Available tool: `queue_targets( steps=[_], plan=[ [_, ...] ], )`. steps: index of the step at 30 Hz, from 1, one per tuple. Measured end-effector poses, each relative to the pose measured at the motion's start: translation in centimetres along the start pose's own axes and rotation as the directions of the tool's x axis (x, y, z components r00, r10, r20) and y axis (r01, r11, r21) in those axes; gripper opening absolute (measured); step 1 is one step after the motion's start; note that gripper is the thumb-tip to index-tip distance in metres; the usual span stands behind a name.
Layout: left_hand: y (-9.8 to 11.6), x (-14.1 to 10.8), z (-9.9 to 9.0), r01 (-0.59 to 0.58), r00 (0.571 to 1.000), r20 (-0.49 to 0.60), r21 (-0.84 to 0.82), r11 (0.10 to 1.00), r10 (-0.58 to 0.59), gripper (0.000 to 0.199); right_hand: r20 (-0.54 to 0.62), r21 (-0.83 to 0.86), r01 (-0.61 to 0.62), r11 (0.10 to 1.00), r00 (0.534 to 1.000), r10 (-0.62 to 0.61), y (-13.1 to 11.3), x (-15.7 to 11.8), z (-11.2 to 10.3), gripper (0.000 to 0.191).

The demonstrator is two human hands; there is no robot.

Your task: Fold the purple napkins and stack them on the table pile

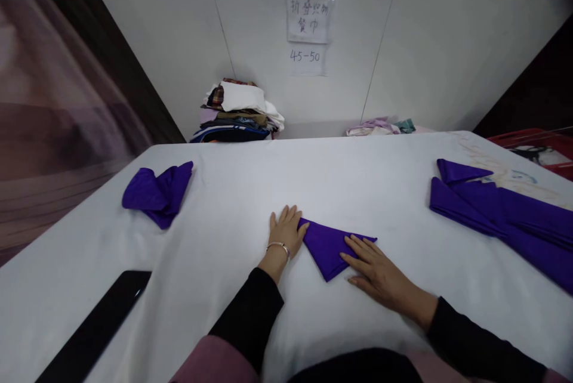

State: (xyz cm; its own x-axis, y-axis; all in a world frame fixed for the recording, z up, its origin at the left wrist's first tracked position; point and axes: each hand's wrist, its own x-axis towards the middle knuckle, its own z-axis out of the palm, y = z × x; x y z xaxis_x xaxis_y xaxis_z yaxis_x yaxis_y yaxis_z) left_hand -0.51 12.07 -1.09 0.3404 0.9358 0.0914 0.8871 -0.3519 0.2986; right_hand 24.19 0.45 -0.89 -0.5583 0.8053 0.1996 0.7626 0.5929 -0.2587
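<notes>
A purple cloth napkin, folded into a triangle, lies flat on the white-covered table in front of me. One point of it faces me. My left hand rests beside its left corner, fingers spread, the thumb touching the edge; a bracelet circles that wrist. On the right part of the napkin, my right hand lies flat with its fingers stretched out and covers some of the cloth.
A crumpled purple napkin sits at the left, and several folded purple cloths are at the right. A black flat object lies near the left front. Behind the table are a clothes stack and a handwritten sign.
</notes>
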Motion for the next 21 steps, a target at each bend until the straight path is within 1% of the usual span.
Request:
queue_targets(
  steps=[6, 8, 10, 12, 16, 19, 21],
  plan=[
    [0.5, -0.2, -1.0, -0.058, 0.997, -0.055, -0.011, 0.998, 0.057, 0.023, -0.005, -0.005, -0.016, 1.0, 1.0, 0.016, 0.0, 0.2, -0.2, 0.044],
    [0.6, -0.2, -1.5, -0.088, 0.993, -0.075, -0.009, 0.996, 0.087, 0.021, -0.015, 0.002, -0.021, 1.0, 1.0, 0.021, 0.0, 0.3, -0.3, 0.041],
    [0.6, -0.1, -1.9, -0.119, 0.99, -0.084, -0.01, 0.993, 0.118, 0.023, -0.029, -0.002, -0.032, 0.999, 0.999, 0.032, 0.0, 0.5, -0.6, 0.038],
    [0.4, 0.1, -2.2, -0.129, 0.99, -0.058, -0.012, 0.992, 0.128, 0.026, -0.052, -0.01, -0.047, 0.999, 0.998, 0.047, 0.1, 0.8, -0.9, 0.035],
    [0.1, 0.6, -2.2, -0.045, 0.999, 0.021, -0.086, 0.995, 0.047, 0.032, -0.083, -0.021, -0.059, 0.998, 0.995, 0.057, 0.7, 1.9, -1.5, 0.029],
    [0.1, 0.8, -2.2, -0.018, 0.998, 0.06, -0.107, 0.994, 0.024, 0.035, -0.077, -0.055, -0.088, 0.995, 0.994, 0.083, 1.3, 3.3, -1.4, 0.035],
    [0.1, 0.7, -2.1, -0.004, 0.996, 0.093, -0.117, 0.993, 0.015, 0.036, -0.051, -0.094, -0.1, 0.99, 0.994, 0.095, 1.6, 4.3, -1.2, 0.039]
  ],
)
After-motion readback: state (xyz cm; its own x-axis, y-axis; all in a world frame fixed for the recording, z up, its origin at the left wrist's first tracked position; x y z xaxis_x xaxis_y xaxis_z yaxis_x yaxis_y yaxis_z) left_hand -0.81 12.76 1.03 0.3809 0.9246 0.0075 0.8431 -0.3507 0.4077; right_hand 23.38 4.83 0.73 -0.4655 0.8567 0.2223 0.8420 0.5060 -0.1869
